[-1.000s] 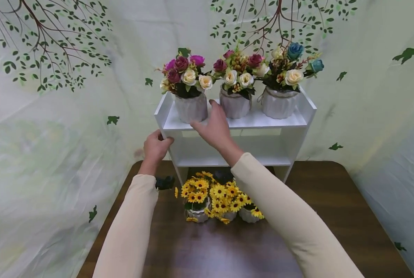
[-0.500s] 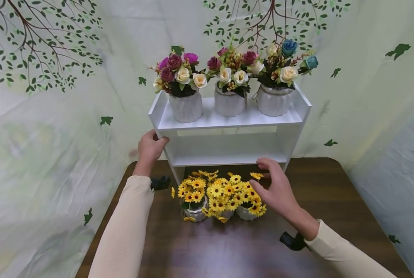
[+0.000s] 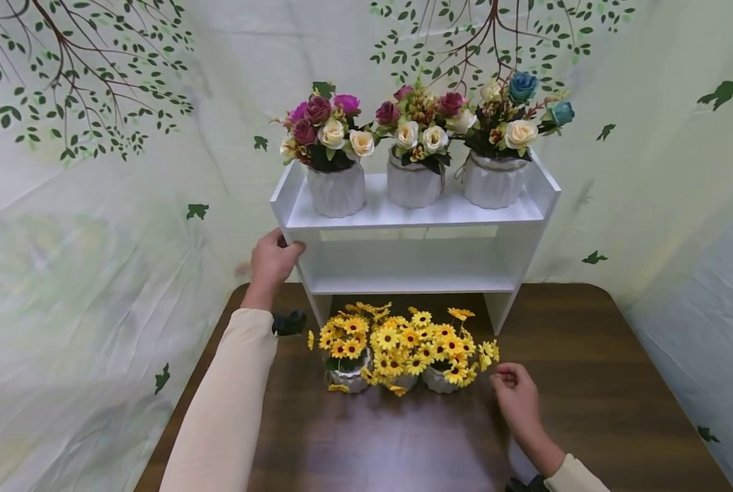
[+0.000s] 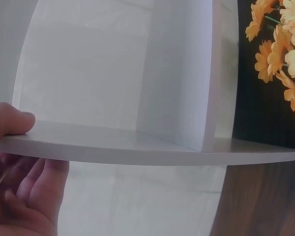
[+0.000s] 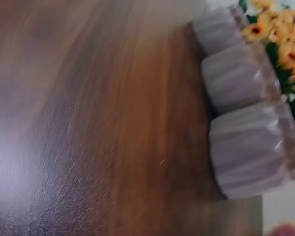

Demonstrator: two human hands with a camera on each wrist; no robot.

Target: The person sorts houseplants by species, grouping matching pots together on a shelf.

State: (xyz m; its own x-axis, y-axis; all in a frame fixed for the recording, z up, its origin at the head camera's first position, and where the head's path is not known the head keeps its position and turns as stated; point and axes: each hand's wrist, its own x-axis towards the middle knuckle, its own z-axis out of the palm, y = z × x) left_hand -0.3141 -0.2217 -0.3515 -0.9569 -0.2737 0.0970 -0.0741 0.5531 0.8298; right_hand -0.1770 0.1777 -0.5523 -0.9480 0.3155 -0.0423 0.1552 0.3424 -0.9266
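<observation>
The right hand [image 3: 517, 396] had swung down from over the yellow flowers [image 3: 403, 345] to just beside them, while the left hand [image 3: 271, 262] kept its grip on the white shelf [image 3: 403, 270].

In the head view, the right fingers were loosely curled, narrowly parted from the thumb, with nothing seen in them; the outermost blooms hung just to their left, contact impossible to tell. Left of those fingers, too, pale flower pots [image 3: 440, 380] stood on the brown table [image 3: 397, 437]. Above and right of the left fingers, three rose pots [image 3: 414, 184] lined the smooth top board. A grasp on a firm pot body, not the soft petals, appeared the sounder approach, with the left hand steadying the shelf against any rocking.

The left-wrist view showed thumb and fingers pinching a thin, flat panel from opposite faces, petals well apart to their right.

In the right-wrist view, the pots showed pleated sides on glossy wood grain; below them, a blurred patch, possibly a fingertip, left that hand's hold unreadable.
</observation>
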